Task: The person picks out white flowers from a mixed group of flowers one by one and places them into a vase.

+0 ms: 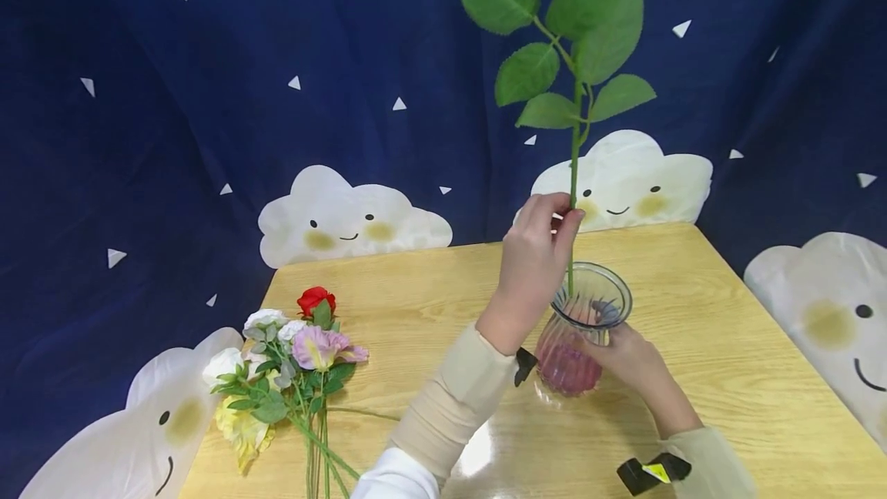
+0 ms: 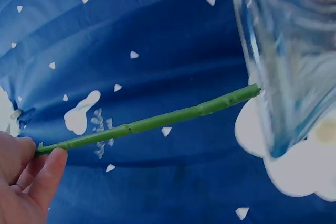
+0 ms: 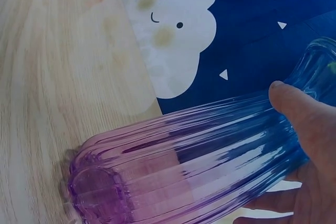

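Observation:
My left hand [image 1: 532,256] pinches the green stem [image 1: 574,156] of a tall leafy flower between thumb and fingers. The stem stands nearly upright, its leaves [image 1: 527,74] above the hand, its top cut off by the head view's edge. In the left wrist view the stem's bare cut end [image 2: 254,91] is right at the flared rim of a ribbed glass vase [image 2: 289,66]. Below it in the head view, my right hand [image 1: 632,360] grips this vase, clear bluish at the top and pink-purple at the base. In the right wrist view, the thumb [image 3: 294,100] lies along the vase's neck.
Several artificial flowers lie bunched at the table's left: a red rose [image 1: 316,299], a pink-purple bloom [image 1: 321,348], white ones and a yellow one [image 1: 242,430]. Their stems point toward the near edge. A dark blue curtain [image 1: 374,45] with clouds hangs behind the wooden table [image 1: 416,306].

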